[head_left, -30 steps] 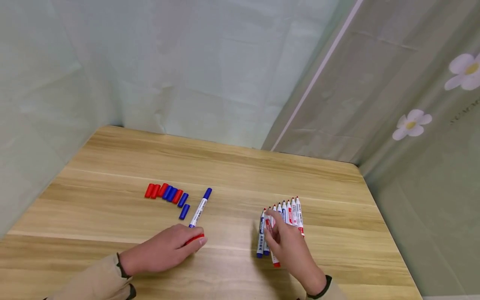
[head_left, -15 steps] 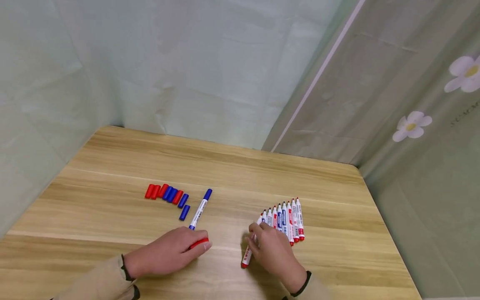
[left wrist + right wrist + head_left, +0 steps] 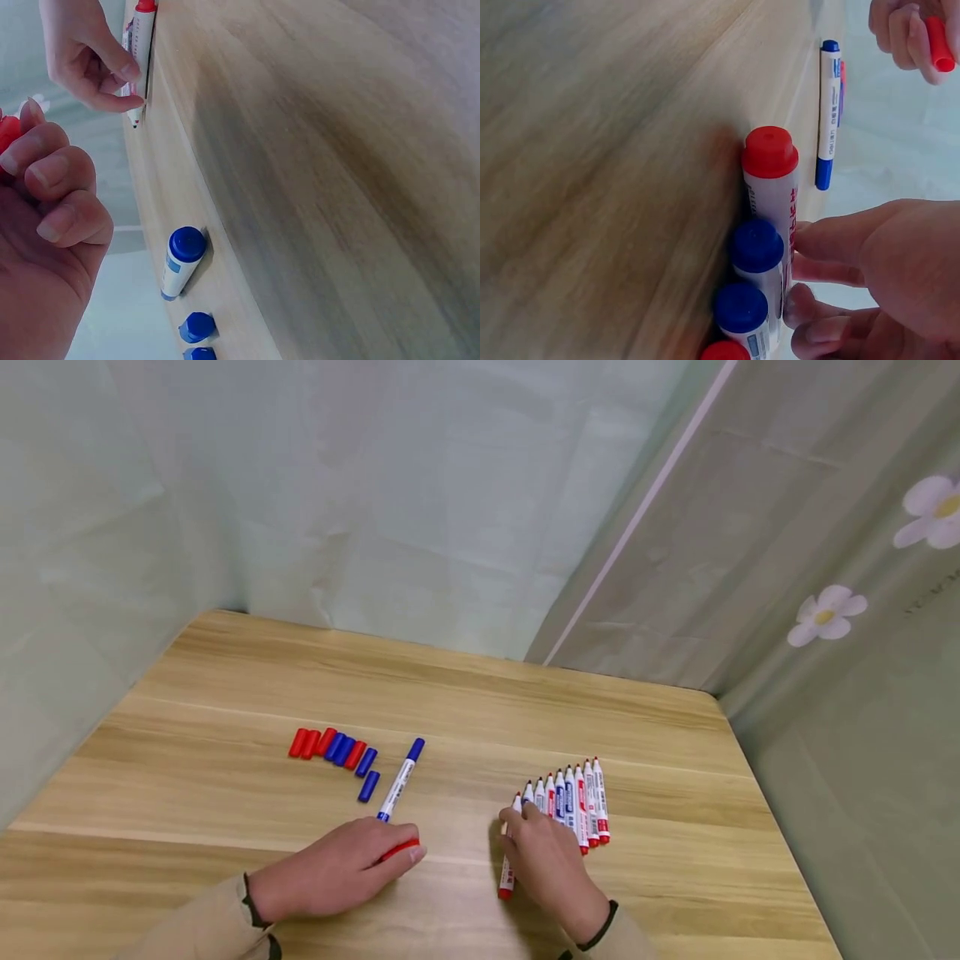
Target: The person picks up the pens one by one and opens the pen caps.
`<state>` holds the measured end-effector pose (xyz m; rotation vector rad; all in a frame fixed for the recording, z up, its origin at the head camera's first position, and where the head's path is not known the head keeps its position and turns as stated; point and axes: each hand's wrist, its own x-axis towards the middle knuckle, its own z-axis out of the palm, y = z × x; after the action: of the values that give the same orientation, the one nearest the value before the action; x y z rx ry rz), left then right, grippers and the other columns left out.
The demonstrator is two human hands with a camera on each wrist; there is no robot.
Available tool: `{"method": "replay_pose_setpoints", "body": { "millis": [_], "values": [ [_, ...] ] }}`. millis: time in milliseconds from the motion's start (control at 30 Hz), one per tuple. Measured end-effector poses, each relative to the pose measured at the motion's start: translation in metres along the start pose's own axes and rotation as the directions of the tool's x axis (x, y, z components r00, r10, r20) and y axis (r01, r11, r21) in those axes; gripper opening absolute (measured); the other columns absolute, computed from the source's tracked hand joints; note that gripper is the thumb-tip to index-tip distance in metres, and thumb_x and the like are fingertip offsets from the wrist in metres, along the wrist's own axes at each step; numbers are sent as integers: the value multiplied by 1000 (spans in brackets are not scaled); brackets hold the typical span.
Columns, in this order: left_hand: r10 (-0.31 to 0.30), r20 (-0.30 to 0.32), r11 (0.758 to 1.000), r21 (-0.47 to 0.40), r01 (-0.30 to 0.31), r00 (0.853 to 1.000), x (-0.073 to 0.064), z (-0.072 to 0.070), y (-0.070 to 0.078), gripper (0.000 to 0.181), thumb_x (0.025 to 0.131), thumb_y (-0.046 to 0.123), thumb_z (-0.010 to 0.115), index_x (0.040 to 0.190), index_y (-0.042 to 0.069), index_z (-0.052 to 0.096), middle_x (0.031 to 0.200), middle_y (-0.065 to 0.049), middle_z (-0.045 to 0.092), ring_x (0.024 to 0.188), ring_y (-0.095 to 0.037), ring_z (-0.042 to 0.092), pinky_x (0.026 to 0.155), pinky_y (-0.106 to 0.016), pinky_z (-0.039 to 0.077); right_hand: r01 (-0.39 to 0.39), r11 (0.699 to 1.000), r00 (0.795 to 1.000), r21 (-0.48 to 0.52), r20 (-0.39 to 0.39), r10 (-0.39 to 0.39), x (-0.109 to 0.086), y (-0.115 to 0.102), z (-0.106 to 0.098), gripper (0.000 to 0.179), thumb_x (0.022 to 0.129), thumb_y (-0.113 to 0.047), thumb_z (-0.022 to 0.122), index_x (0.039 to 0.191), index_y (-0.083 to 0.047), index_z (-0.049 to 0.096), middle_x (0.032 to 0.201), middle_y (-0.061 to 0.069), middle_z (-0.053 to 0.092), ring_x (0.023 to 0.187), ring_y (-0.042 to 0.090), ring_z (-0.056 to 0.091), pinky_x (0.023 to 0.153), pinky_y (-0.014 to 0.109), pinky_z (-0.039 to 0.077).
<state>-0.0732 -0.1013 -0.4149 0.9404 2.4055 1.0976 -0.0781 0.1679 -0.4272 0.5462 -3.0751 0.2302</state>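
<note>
A red marker cap (image 3: 400,849) is gripped in my left hand (image 3: 337,870), above the table; in the right wrist view its hollow end (image 3: 940,52) shows between thumb and curled fingers. My right hand (image 3: 553,860) pinches an uncapped red marker (image 3: 507,878), which lies at the left end of a row of uncapped markers (image 3: 570,797). Its red tip points to the far side. The right wrist view shows the red butt (image 3: 769,154) beside blue-ended markers (image 3: 756,245). The hand hides part of the row.
A capped blue marker (image 3: 398,786) lies just beyond my left hand. Loose red and blue caps (image 3: 337,747) lie in a loose line farther left on the wooden table (image 3: 225,810). Pale curtains (image 3: 420,510) hang behind the table.
My right hand has gone left with the red marker, taking it from on top of the row to its left end and straightening it. The left hand still holds the red cap, barely shifted.
</note>
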Motion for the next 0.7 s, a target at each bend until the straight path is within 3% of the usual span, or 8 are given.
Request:
{"method": "replay_pose_setpoints", "body": {
  "millis": [300, 500, 600, 700],
  "values": [
    [3, -5, 1000, 6, -3, 1000, 0, 0, 0, 31, 104, 41, 38, 77, 29, 48, 58, 16, 32, 50, 2, 31, 52, -15, 27, -1, 1000, 1000, 6, 8, 1, 1, 0, 0, 19, 84, -21, 74, 101, -14, 70, 85, 1, 62, 65, 10, 54, 51, 24, 38],
    [-36, 16, 999, 4, 36, 999, 0, -1, 2, 33, 103, 46, 36, 79, 29, 50, 59, 15, 35, 51, 0, 33, 52, -16, 28, -29, 999, 998, 30, 51, 28, 3, 1, -2, 19, 87, -24, 71, 103, -15, 70, 90, 2, 63, 71, 11, 57, 55, 25, 42],
    [-73, -30, 995, 62, 74, 997, 0, -2, 2, 30, 101, 49, 40, 82, 30, 52, 62, 16, 39, 55, 0, 37, 54, -18, 31, -31, 999, 998, 43, 54, 29, 3, 1, -1, 19, 87, -24, 71, 103, -15, 70, 92, 2, 64, 73, 11, 59, 56, 26, 45],
    [-128, -112, 978, 151, 145, 985, 1, -7, 1, 22, 97, 47, 51, 82, 31, 54, 67, 15, 41, 59, -1, 40, 55, -19, 31, -20, 999, 999, 49, 37, 18, 3, 1, -2, 18, 87, -25, 71, 102, -15, 70, 91, 2, 64, 73, 11, 59, 56, 26, 45]
  ]
}}
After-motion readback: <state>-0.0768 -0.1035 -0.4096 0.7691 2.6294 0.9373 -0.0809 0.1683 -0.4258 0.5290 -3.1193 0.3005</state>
